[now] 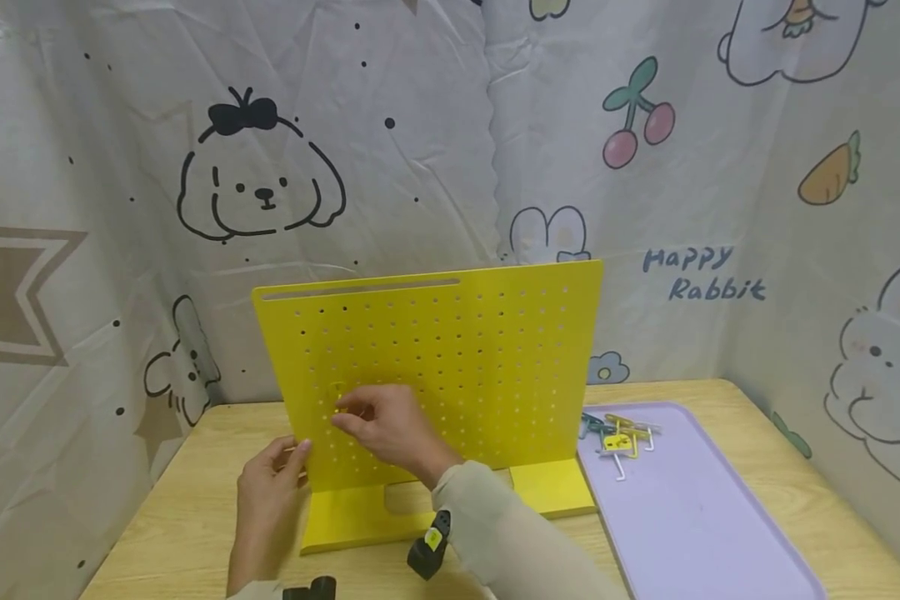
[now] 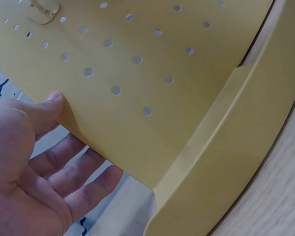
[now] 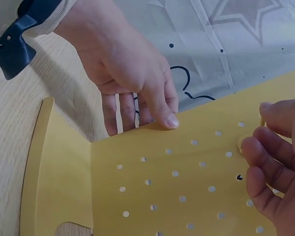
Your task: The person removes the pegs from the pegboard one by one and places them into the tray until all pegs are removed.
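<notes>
A yellow pegboard [image 1: 450,367] stands upright on its flat foot on the table. My left hand [image 1: 266,487] grips the board's left edge low down, the thumb [image 2: 54,101] on the front and the other fingers behind. Near the left side of the hole rows, my right hand [image 1: 390,425] pinches a small yellow hook [image 1: 339,388] against the board's front. The hook's plate [image 2: 43,12] shows at the top of the left wrist view. In the right wrist view my right hand [image 3: 285,162] covers most of it.
To the right lies a lilac tray [image 1: 705,500]. A pile of metal hooks [image 1: 621,437] in yellow, white and dark green sits at its back left corner. Printed cloth [image 1: 420,167] hangs behind and around the wooden table [image 1: 195,475].
</notes>
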The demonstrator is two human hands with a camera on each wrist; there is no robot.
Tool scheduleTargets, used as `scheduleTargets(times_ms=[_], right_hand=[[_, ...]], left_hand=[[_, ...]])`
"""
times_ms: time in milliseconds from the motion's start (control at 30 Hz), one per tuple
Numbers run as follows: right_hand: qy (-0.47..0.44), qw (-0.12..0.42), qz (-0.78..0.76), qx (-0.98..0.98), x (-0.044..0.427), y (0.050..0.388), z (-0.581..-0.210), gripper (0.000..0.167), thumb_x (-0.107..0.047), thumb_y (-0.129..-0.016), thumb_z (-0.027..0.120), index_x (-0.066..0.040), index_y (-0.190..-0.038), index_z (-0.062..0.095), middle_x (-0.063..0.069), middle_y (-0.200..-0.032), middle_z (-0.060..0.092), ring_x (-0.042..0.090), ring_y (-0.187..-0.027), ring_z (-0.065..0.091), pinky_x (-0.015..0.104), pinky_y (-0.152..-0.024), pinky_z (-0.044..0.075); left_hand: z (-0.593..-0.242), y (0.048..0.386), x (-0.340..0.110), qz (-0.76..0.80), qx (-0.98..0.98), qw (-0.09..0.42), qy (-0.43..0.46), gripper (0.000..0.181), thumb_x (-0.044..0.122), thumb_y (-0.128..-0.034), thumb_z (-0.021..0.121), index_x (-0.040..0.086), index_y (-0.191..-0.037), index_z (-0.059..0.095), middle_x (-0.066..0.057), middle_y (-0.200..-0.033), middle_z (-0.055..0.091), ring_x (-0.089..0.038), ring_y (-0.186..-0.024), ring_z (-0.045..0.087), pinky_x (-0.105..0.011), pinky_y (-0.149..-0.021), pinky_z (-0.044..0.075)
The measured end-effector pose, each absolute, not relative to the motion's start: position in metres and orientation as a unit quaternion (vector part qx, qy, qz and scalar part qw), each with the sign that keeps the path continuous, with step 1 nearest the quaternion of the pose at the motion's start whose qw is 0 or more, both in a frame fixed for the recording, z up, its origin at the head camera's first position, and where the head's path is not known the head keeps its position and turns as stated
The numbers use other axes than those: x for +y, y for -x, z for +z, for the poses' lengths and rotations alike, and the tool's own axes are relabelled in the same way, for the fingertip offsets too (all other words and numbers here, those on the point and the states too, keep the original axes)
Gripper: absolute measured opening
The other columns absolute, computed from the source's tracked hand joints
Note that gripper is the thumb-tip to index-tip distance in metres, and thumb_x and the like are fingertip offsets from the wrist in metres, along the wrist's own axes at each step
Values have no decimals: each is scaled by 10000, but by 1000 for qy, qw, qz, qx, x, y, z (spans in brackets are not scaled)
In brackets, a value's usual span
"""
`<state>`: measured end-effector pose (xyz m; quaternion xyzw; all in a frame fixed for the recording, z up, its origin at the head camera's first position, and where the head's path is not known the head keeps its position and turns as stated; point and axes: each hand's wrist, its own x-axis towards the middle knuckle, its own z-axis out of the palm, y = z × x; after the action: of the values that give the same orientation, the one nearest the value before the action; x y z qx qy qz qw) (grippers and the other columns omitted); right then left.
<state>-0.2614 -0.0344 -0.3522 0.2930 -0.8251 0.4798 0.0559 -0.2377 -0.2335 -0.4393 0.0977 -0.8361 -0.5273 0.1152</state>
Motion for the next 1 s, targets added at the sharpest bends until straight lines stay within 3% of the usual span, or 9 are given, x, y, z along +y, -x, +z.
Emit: scheduleTargets(times_ms=[633, 1000], right_hand=[[-309, 88, 482, -815, -36, 258, -354, 128, -161, -945, 722, -66, -1014, 773, -56, -897, 723, -16, -716, 596, 141, -615, 529], [-348, 115, 512, -777, -7, 250, -355, 116, -110, -953, 703, -19, -995, 761, -8, -891, 723, 30, -703, 599, 194, -620, 545]], left_hand=[[-441, 238, -233, -524, -837, 124, -94, 447, 412, -1034, 529, 58, -1289, 628, -205, -1217, 656, -333, -1058, 657, -360, -843, 589], [-437, 235, -229, -520, -838, 122, -107, 431, 397, -1037, 533, 68, -1301, 622, -206, -1207, 651, -330, -1050, 649, -376, -860, 584]])
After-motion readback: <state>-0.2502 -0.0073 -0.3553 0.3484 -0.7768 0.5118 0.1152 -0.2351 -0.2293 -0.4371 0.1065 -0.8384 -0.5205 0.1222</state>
